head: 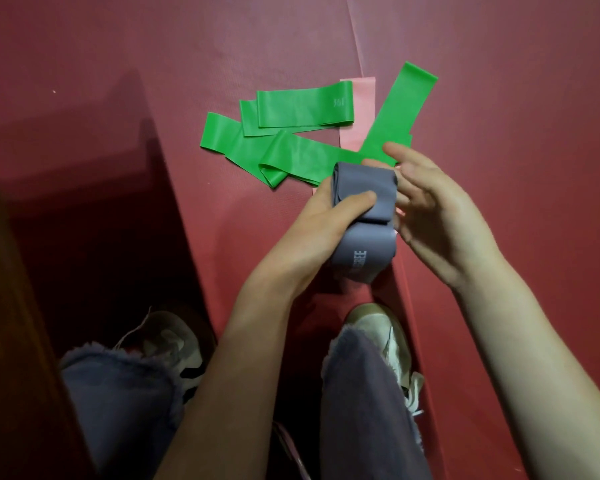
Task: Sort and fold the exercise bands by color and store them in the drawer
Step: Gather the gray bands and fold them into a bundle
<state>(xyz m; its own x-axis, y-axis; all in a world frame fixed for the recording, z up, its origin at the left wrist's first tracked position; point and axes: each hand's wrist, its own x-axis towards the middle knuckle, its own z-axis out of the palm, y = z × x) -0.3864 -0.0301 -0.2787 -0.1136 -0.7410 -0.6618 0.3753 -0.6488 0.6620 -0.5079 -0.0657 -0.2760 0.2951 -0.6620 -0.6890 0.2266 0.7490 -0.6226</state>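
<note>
Left hand (326, 225) grips folded grey exercise bands (364, 183) at centre, fingers wrapped round and thumb pressed on top, likely to stop the fold springing open. Right hand (430, 209) is just right of the bundle, fingers spread wide, holding nothing; contact unclear. Green bands (291, 147) lie unfolded on the red mat (222, 46), farther off, over a pink band (357, 109). No drawer in view.

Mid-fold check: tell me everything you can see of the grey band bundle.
The grey band bundle is a smooth, matte, rubbery-looking strip in lavender grey, folded into several stacked layers, with pale printed lettering on its lower fold. The left hand grips it above the red mat, thumb pressed across the upper layers. The right hand is open at its right edge; contact there is unclear.
</note>
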